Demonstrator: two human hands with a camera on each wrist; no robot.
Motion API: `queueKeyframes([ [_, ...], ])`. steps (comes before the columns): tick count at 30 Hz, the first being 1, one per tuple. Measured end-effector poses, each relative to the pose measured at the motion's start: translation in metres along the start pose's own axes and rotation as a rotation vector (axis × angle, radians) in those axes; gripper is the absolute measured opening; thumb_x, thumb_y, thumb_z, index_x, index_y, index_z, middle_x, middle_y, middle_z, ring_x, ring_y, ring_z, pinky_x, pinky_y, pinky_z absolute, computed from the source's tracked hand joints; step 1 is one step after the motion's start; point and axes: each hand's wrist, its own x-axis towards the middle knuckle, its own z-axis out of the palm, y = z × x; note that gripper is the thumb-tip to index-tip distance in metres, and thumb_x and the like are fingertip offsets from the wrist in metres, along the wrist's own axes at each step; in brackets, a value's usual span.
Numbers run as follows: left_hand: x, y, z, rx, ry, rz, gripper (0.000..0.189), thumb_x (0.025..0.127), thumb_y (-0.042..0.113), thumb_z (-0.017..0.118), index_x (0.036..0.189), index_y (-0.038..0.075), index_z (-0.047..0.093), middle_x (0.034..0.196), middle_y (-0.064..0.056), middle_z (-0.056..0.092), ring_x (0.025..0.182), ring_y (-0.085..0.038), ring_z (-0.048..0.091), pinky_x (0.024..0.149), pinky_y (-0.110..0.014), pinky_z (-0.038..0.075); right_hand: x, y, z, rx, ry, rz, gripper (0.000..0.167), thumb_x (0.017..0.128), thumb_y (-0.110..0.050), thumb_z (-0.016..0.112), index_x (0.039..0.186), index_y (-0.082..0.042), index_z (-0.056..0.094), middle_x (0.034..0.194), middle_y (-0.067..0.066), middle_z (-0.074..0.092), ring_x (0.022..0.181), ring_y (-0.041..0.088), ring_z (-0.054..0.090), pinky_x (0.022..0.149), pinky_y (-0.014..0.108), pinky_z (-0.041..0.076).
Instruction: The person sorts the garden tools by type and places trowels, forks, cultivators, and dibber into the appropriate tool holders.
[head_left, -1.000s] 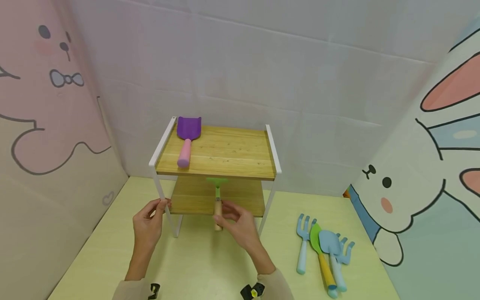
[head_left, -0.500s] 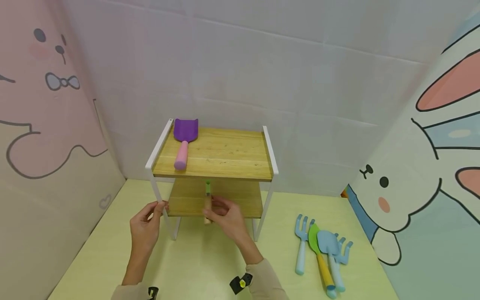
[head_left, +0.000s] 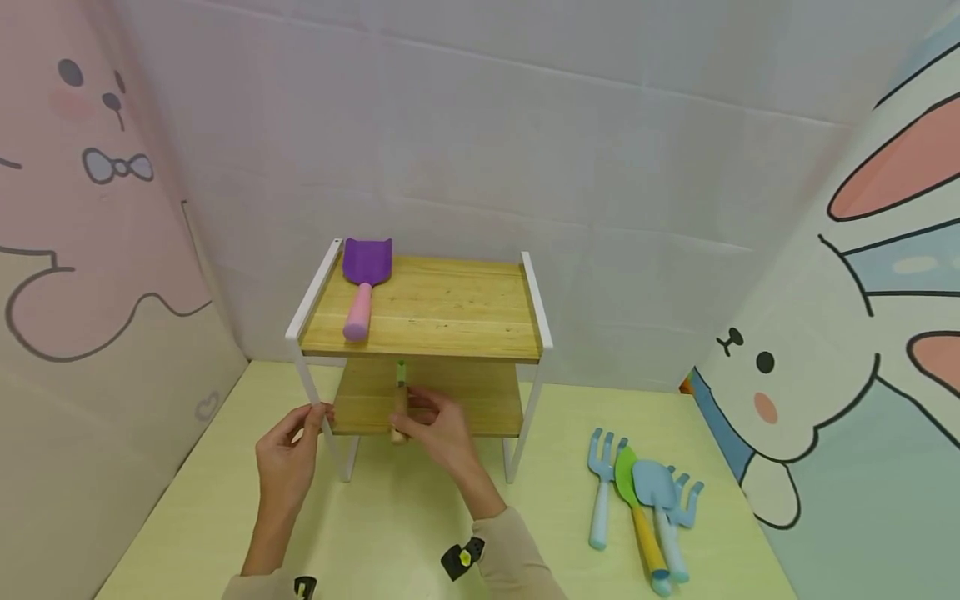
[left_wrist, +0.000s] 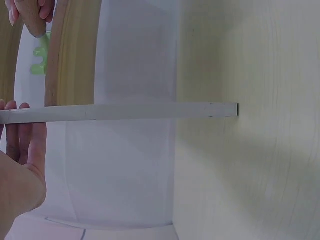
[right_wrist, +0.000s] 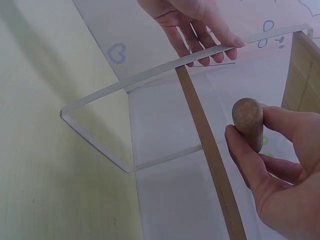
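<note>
My left hand (head_left: 288, 454) grips the white front-left leg (left_wrist: 125, 112) of a two-tier rack between thumb and fingers. Pinched in my right hand (head_left: 444, 433) is a small hand rake, its wooden handle (right_wrist: 247, 117) pointing out toward me. The rake's green pronged head (left_wrist: 40, 57) reaches into the space between the two boards; in the head view the upper board (head_left: 457, 308) hides most of it. Below the rake lies the lower board (head_left: 491, 404). On the upper board, at the left, rests a purple scoop (head_left: 367, 262) with a pink handle.
Right of the rack, on the pale table (head_left: 555, 517), lie a light blue fork (head_left: 602, 500), a green trowel (head_left: 626, 475) with a yellow handle, and a light blue shovel (head_left: 655, 485) over another pronged blue tool (head_left: 688, 504). A white cloth wall (head_left: 637, 308) stands behind.
My right hand has moved left and a little deeper with the rake, whose green head has slipped mostly out of sight beneath the upper board. The left hand keeps its grip on the leg.
</note>
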Motion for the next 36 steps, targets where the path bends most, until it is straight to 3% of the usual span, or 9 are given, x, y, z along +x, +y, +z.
queueKeyframes([
  [11, -0.001, -0.003, -0.002, -0.085, -0.024, 0.019, 0.018, 0.101, -0.001, 0.063, 0.102, -0.018, 0.070, 0.087, 0.002, 0.076, 0.084, -0.007, 0.072, 0.076, -0.016, 0.058, 0.010, -0.003, 0.011, -0.050, 0.008, -0.016, 0.043, 0.090, -0.009, 0.081, 0.128, 0.004, 0.067, 0.116, 0.020, 0.071, 0.099, 0.032, 0.073, 0.075, 0.030, 0.061],
  [16, 0.000, -0.005, 0.000, -0.136, -0.023, 0.024, 0.016, 0.099, -0.004, 0.065, 0.102, -0.018, 0.071, 0.088, -0.003, 0.076, 0.084, -0.010, 0.073, 0.078, -0.017, 0.058, 0.014, -0.002, 0.016, -0.068, 0.007, -0.025, 0.040, 0.089, -0.005, 0.081, 0.125, 0.005, 0.067, 0.114, 0.022, 0.071, 0.098, 0.035, 0.073, 0.073, 0.030, 0.062],
  [25, 0.003, -0.003, 0.002, -0.128, 0.026, 0.008, 0.017, 0.100, -0.002, 0.065, 0.098, -0.017, 0.072, 0.087, -0.001, 0.077, 0.083, -0.007, 0.073, 0.078, -0.016, 0.058, 0.022, -0.008, 0.022, -0.151, 0.014, 0.018, 0.041, 0.088, -0.011, 0.083, 0.123, 0.005, 0.068, 0.108, 0.017, 0.073, 0.095, 0.022, 0.074, 0.072, 0.025, 0.061],
  [36, 0.004, -0.002, 0.004, -0.092, 0.041, 0.044, 0.015, 0.099, -0.005, 0.065, 0.095, -0.017, 0.072, 0.083, 0.000, 0.076, 0.081, -0.005, 0.073, 0.077, -0.015, 0.057, 0.028, -0.014, 0.024, -0.268, 0.033, 0.046, 0.046, 0.088, -0.020, 0.083, 0.125, 0.004, 0.068, 0.112, 0.016, 0.074, 0.100, 0.022, 0.073, 0.077, 0.026, 0.060],
])
